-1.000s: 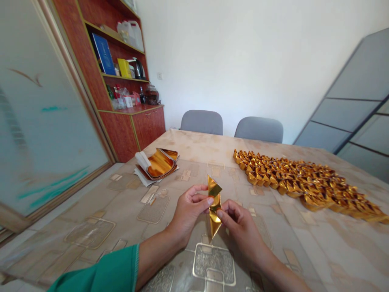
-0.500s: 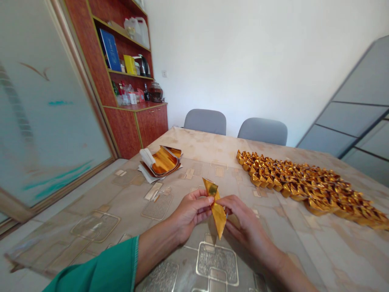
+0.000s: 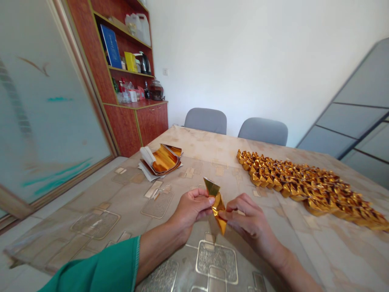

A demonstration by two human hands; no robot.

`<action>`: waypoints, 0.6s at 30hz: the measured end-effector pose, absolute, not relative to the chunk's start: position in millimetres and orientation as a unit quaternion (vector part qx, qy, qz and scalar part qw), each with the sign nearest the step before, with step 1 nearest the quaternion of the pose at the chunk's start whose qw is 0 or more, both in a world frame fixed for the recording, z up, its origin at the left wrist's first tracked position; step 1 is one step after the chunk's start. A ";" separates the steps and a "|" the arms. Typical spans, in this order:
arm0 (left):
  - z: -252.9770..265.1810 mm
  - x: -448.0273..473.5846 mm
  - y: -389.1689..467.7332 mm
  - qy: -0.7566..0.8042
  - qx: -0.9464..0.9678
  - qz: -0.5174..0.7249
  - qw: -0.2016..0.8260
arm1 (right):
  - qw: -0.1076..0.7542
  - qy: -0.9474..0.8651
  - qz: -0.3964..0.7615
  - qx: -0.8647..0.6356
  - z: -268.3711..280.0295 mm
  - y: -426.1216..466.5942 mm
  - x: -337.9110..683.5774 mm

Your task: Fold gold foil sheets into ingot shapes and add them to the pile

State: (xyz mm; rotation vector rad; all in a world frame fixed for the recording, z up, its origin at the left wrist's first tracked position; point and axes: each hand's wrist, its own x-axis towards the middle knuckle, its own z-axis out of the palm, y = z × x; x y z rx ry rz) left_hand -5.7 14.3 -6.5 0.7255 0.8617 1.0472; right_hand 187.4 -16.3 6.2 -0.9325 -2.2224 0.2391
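A gold foil paper (image 3: 217, 203), folded into a narrow shape with pointed ends, is held above the table between both hands. My left hand (image 3: 191, 211) pinches it near the upper middle, thumb on top. With thumb and fingertips, my right hand (image 3: 251, 217) grips its lower right side. At the right of the table lie rows of folded gold foil ingots (image 3: 291, 178), packed close together. A stack of gold foil sheets (image 3: 165, 159) with curled white-backed edges rests at the left, beyond my left hand.
The table (image 3: 100, 243) has a patterned cover. Two grey chairs (image 3: 205, 120) stand at its far side against the white wall. A red-brown cabinet (image 3: 124, 125) with filled shelves is at the back left, beside a frosted glass door (image 3: 51, 105).
My right hand has moved slightly down along the foil paper, whose lower part is now bent and creased inward. The left hand keeps its pinch in nearly the same place.
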 end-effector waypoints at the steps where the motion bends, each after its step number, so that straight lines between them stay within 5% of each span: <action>1: -5.9 -5.3 13.9 0.385 0.340 0.481 0.710 | 0.351 -0.859 0.099 -0.359 7.6 -16.2 187.5; 13: -4.5 0.3 5.9 0.379 0.382 0.473 0.698 | 0.488 -0.594 0.420 -0.482 -19.3 -17.2 168.0; 18: -6.1 2.8 3.6 0.380 0.373 0.466 0.706 | 0.497 -0.566 0.419 -0.508 -21.6 -17.1 166.5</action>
